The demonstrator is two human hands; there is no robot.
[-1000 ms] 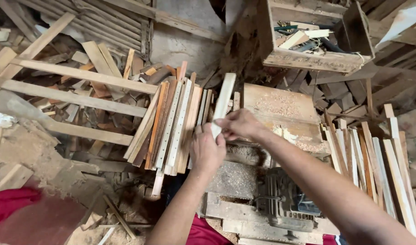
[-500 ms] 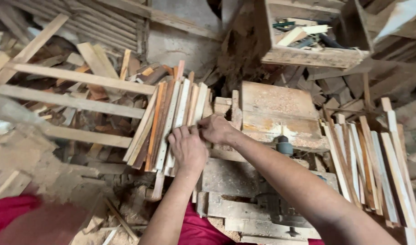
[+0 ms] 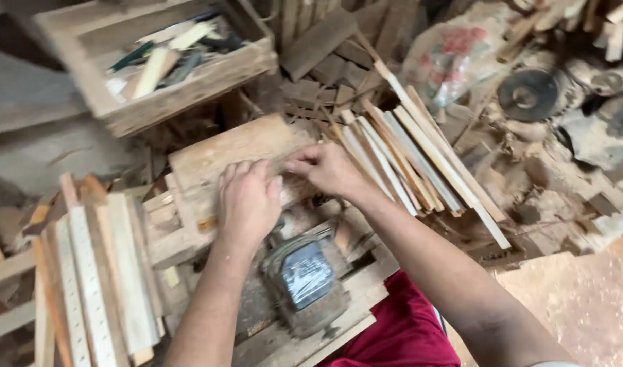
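My left hand [image 3: 249, 197] lies palm down, fingers together, on a flat wooden board [image 3: 233, 148] that tops a rough wooden stand. My right hand [image 3: 327, 167] rests beside it at the board's right edge, fingers curled and pinched near the left hand's fingertips; whether anything is held between them is hidden. Just below both hands sits a dusty grey electric motor [image 3: 304, 277] set into the stand. A stack of thin wooden slats [image 3: 94, 272] leans at the left, and another fan of long slats [image 3: 413, 163] lies to the right of my right hand.
An open wooden crate [image 3: 155, 61] with tools and offcuts sits at the upper left. Scrap blocks [image 3: 325, 81] pile behind the board. A printed sack [image 3: 454, 61] and a round saw blade [image 3: 529, 95] lie at the upper right. Sawdust-covered floor [image 3: 583, 299] shows at lower right.
The view has swung to the right and closer. Both hands have come off the left slat stack and now rest on the flat board above the motor.
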